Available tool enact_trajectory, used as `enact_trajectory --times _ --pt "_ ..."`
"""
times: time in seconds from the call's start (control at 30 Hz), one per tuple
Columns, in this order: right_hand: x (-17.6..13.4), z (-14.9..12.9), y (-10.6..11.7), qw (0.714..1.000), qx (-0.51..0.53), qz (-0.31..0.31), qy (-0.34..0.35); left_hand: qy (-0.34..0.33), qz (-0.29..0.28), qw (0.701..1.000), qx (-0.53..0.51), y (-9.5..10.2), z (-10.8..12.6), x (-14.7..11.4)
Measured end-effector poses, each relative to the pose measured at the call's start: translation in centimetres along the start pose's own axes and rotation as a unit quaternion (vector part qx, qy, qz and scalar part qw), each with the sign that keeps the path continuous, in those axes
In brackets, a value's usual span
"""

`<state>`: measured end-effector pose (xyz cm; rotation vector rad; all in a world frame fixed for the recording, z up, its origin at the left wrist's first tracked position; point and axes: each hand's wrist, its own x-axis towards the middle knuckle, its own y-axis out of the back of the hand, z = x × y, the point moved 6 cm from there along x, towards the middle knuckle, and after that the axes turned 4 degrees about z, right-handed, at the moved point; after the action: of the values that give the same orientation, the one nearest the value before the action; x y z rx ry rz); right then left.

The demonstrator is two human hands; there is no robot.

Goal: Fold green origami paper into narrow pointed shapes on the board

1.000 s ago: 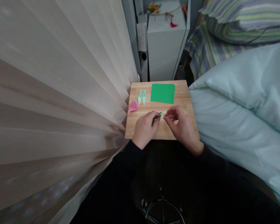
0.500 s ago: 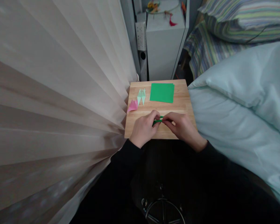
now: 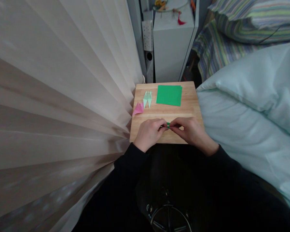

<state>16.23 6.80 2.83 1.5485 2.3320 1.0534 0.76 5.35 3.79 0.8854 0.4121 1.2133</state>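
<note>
Right hand (image 3: 193, 130) has moved in since a second ago, its fingertips pinching, together with those of the left hand (image 3: 148, 132), one folded green paper (image 3: 168, 125) over the near half of the wooden board (image 3: 183, 111). Beyond lie one green paper stack (image 3: 169, 95), one pink folded piece (image 3: 138, 109) and pale-green folded paper (image 3: 145, 100), count unclear, between curtain (image 3: 87, 80) and bedding (image 3: 251, 83); fingers mask the held paper's direction and long axis.
</note>
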Motion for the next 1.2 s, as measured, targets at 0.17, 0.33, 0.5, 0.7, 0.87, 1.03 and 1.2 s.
enact_trajectory --times 0.17,0.33,0.5,0.7,0.87,1.03,1.2 --pt "0.0 -0.1 0.1 0.999 0.034 0.002 -0.026 -0.004 0.006 1.000 0.008 0.0 0.0 0.0" --pt "-0.1 -0.1 0.0 0.999 0.038 -0.001 -0.031 -0.001 -0.007 1.000 0.024 -0.2 0.1 -0.1" --pt "-0.1 -0.3 0.1 0.999 0.021 -0.016 -0.027 0.005 -0.019 0.999 0.032 -0.2 0.3 -0.1" --pt "-0.1 -0.5 0.2 0.998 0.039 -0.032 -0.037 0.017 -0.017 1.000 0.000 0.1 0.3 -0.1" --pt "-0.1 -0.6 0.3 0.986 0.145 0.021 -0.073 0.041 0.024 0.993 -0.107 0.8 0.3 0.1" --pt "-0.1 0.2 -0.1 0.930 0.310 0.106 -0.163 0.073 0.074 0.978 -0.181 1.4 0.2 0.1" --pt "0.1 0.5 -0.4 0.902 0.365 0.114 -0.200 0.058 0.114 0.977 -0.173 1.9 0.5 -0.1"
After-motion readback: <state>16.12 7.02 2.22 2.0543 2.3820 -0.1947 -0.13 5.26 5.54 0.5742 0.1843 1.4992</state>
